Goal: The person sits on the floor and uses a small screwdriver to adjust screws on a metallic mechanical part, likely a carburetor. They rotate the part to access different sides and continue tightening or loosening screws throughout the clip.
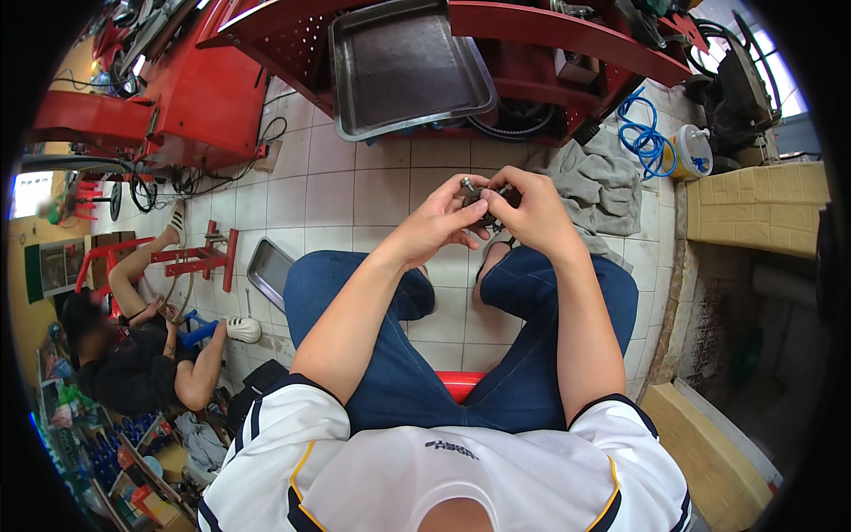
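Far left of the left hand, well apart from it, I log a co-worker [128, 381] in dark clothing, seated low, hands near a blue object I cannot identify. Nearer the left hand on that side: a red metal stand [197, 259] on the tiled floor [328, 164], with a red machine [199, 93] farther off, ahead and to the left. Closer in, left of the left hand, a small shallow tray [269, 269] sits on the floor near the wearer's knee.

Ahead of the left hand and apart from it, a large metal tray [403, 62] is at the red cart [567, 35].

Left hand [443, 213]: fingers curled, thumb laid in, grasping the left side of a dark metal part [474, 195]. The part is between the two hands, touching both, held up over the floor; a shiny bolt-like end projects at the left hand's fingertips. Much of its shape is hidden from me by fingers.

Right hand [529, 208]: bent over the part, thumb and fingers pinching its right side.

Just beyond the right hand, to its right, grey cloth [598, 182] lies crumpled on the floor. Farther right: coiled blue hose [645, 137], then a white bucket [689, 151].
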`<state>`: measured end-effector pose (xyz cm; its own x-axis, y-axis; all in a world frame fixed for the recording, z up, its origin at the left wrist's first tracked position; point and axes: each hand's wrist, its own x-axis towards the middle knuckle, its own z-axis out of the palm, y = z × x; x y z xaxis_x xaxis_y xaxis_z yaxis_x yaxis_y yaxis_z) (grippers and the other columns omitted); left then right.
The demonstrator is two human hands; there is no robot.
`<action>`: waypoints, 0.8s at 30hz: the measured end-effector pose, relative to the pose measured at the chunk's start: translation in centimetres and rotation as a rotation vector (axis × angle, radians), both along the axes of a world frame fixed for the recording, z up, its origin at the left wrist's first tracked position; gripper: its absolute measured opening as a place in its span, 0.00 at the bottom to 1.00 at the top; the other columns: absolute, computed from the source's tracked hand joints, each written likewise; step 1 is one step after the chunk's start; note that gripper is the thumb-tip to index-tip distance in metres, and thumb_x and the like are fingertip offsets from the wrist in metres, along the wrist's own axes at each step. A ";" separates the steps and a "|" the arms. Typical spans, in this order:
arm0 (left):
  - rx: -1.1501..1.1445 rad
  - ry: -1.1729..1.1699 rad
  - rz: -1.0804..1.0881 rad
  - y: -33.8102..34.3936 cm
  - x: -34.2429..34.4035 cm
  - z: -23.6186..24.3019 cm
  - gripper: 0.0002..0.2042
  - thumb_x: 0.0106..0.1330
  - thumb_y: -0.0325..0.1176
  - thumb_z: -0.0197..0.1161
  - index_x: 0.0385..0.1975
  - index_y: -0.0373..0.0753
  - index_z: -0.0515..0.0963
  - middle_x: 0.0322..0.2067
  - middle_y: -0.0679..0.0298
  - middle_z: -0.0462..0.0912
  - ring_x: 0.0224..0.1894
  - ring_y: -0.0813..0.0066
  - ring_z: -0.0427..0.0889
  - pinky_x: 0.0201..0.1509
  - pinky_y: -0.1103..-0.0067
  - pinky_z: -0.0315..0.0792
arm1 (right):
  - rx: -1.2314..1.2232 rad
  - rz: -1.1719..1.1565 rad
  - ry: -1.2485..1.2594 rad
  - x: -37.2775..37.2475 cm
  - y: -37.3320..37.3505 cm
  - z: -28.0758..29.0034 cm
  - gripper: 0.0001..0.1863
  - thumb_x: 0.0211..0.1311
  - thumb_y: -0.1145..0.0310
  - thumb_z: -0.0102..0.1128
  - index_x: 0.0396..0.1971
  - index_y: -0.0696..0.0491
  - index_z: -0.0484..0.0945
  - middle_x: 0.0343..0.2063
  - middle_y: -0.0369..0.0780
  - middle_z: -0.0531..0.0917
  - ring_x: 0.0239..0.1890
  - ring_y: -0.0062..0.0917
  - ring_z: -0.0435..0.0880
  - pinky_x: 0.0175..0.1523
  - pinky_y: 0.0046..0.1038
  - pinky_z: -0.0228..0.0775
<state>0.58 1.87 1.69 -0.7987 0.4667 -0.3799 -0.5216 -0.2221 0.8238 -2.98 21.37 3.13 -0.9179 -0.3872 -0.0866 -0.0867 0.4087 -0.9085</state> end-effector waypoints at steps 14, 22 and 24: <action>-0.043 -0.032 0.455 -0.1 -0.9 -1.6 0.21 0.76 0.43 0.56 0.63 0.46 0.64 0.47 0.63 0.80 0.46 0.75 0.81 0.44 0.77 0.75 | -0.090 -0.158 -0.113 0.1 -0.8 -4.0 0.19 0.66 0.64 0.64 0.51 0.62 0.78 0.34 0.41 0.85 0.35 0.21 0.81 0.44 0.24 0.74; 0.011 0.035 0.496 -0.5 -0.8 -2.4 0.26 0.67 0.34 0.69 0.62 0.46 0.64 0.41 0.63 0.81 0.44 0.78 0.81 0.42 0.82 0.73 | -0.140 -0.169 -0.317 0.4 -2.1 -3.6 0.18 0.76 0.58 0.51 0.42 0.60 0.80 0.31 0.36 0.85 0.32 0.17 0.81 0.37 0.21 0.71; 0.030 0.045 0.498 -0.2 -0.7 -2.4 0.26 0.67 0.33 0.69 0.62 0.46 0.63 0.41 0.63 0.81 0.43 0.78 0.81 0.43 0.83 0.74 | -0.194 -0.150 -0.352 0.5 -2.2 -3.9 0.19 0.77 0.57 0.50 0.39 0.58 0.81 0.29 0.35 0.84 0.31 0.16 0.80 0.35 0.21 0.70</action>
